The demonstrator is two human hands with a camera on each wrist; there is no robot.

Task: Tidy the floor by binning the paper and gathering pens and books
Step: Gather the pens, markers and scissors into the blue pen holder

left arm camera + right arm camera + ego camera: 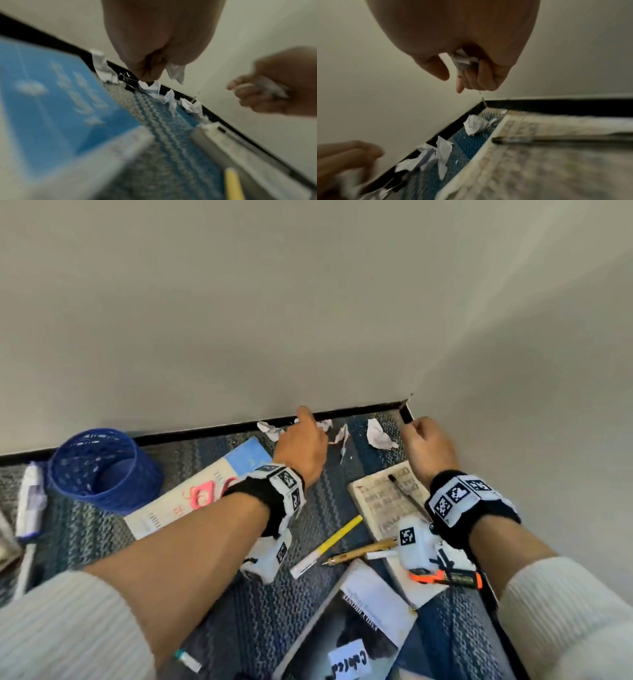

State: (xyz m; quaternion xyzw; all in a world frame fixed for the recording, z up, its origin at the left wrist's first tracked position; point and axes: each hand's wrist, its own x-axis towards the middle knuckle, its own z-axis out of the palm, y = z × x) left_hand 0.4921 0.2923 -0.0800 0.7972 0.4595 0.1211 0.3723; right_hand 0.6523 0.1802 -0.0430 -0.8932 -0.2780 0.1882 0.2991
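Observation:
Several crumpled paper scraps (378, 434) lie along the black skirting (205, 429) in the carpet corner. My left hand (305, 436) hovers over them, and in the left wrist view its curled fingers (150, 70) pinch a white paper scrap (176, 73). Close to the wall corner, my right hand (423, 436) holds a crumpled paper ball (464, 60) in its curled fingers. A blue mesh bin (99, 470) lies tipped at the left. Books lie on the carpet: a blue-and-white one (191, 494), a patterned one (387, 501) with a black pen (404, 491) on it, and a dark one (363, 621).
A yellow pen (329, 546), a gold pen (359, 553) and an orange marker (445, 577) lie on the carpet between the books. Black binder clips (126, 78) sit by the skirting. White walls close in ahead and on the right. Another white pen (29, 508) lies far left.

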